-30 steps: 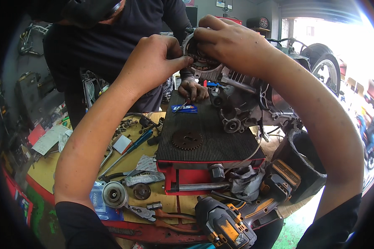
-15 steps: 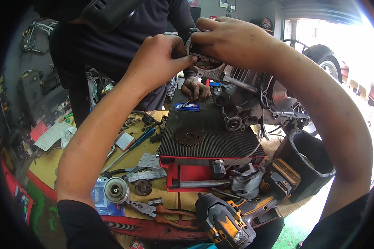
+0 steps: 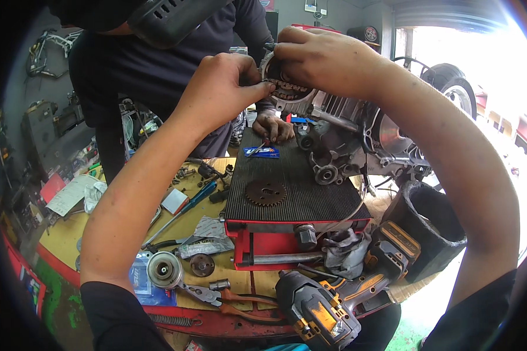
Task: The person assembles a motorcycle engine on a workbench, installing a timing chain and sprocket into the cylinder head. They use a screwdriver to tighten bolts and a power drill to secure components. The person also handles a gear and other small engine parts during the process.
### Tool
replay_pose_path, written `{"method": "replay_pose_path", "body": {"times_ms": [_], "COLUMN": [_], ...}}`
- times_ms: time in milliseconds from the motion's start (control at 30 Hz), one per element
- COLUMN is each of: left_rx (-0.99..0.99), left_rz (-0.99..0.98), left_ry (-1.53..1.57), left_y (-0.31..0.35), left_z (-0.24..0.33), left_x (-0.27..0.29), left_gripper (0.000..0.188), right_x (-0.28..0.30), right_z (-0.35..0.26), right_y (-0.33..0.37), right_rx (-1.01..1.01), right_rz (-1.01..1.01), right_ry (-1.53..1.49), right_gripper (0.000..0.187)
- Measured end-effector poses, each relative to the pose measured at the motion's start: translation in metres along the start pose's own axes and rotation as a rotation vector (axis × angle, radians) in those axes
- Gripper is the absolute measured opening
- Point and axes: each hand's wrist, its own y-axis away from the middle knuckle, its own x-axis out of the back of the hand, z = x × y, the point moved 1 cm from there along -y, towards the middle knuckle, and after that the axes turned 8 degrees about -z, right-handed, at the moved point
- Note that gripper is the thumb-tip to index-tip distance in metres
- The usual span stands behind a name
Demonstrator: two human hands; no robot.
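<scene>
A motorcycle engine (image 3: 328, 155) rests on a ribbed black platform (image 3: 310, 199), its round opening facing me with a chain (image 3: 291, 88) inside. At the opening's left edge, my left hand (image 3: 219, 85) is closed, thumb against curled fingers. My right hand (image 3: 331, 61) reaches over the top, fingers bent into the opening above the chain. Whatever either hand pinches is hidden behind the fingers. A dark toothed sprocket (image 3: 266, 192) lies flat on the platform, nearer to me than the engine. Behind it, another person's hand (image 3: 273, 127) rests beside a blue sticker (image 3: 262, 152).
In front lie a yellow-and-black cordless impact wrench (image 3: 319, 313), orange-handled pliers (image 3: 246, 304), a round metal part (image 3: 164, 269) and a grey rag (image 3: 346, 254). A black open container (image 3: 436, 228) stands at right. A blue-handled screwdriver (image 3: 196, 199) lies left of the platform. A co-worker (image 3: 175, 76) stands opposite.
My view has shifted slightly. Both hands stay at the engine opening with nearly the same grip; the sprocket and tools keep their places.
</scene>
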Motion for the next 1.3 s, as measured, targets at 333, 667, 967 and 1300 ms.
{"method": "replay_pose_path", "body": {"times_ms": [333,667,967,1300], "left_rx": [-0.003,0.017,0.207,0.449], "left_rz": [-0.024,-0.046,-0.098,-0.139], "left_ry": [-0.010,-0.020,0.147,0.305], "left_y": [0.002,-0.008,-0.005,-0.011], "left_z": [0.003,0.004,0.003,0.021], "left_x": [0.000,0.000,-0.004,0.007], "left_gripper": [0.030,0.024,0.020,0.019], "right_x": [0.005,0.003,0.031,-0.014], "right_z": [-0.010,-0.032,0.007,0.083], "right_y": [0.014,0.053,0.096,0.047], "right_rx": [-0.165,-0.448,-0.418,-0.458], "right_rz": [0.025,0.168,0.268,-0.059], "right_ry": [-0.095,-0.276,-0.402,-1.024], "right_gripper": [0.019,0.030,0.027,0.027]}}
